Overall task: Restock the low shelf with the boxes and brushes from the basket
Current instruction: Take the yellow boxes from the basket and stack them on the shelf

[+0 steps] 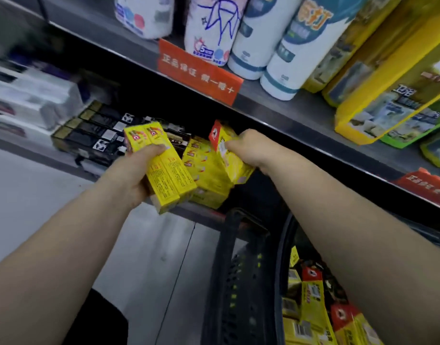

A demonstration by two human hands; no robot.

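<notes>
While at shelf, left fingers tight on 2 boxes; right fingers tight on 1 box

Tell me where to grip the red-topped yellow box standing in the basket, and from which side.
Pinch the red-topped yellow box just below its red end, coming down from above. It stands on end in the basket, hemmed in by other boxes, so probably only its top is free.

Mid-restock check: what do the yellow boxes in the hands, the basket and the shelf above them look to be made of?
Yellow boxes: printed cardboard with a slight gloss, going by the sharp folded edges and flat panels.
Basket: probably dark moulded plastic, with rows of small holes in its wall.
Upper shelf: seemingly grey painted or coated metal, a thin smooth slab with a dull sheen.
</notes>
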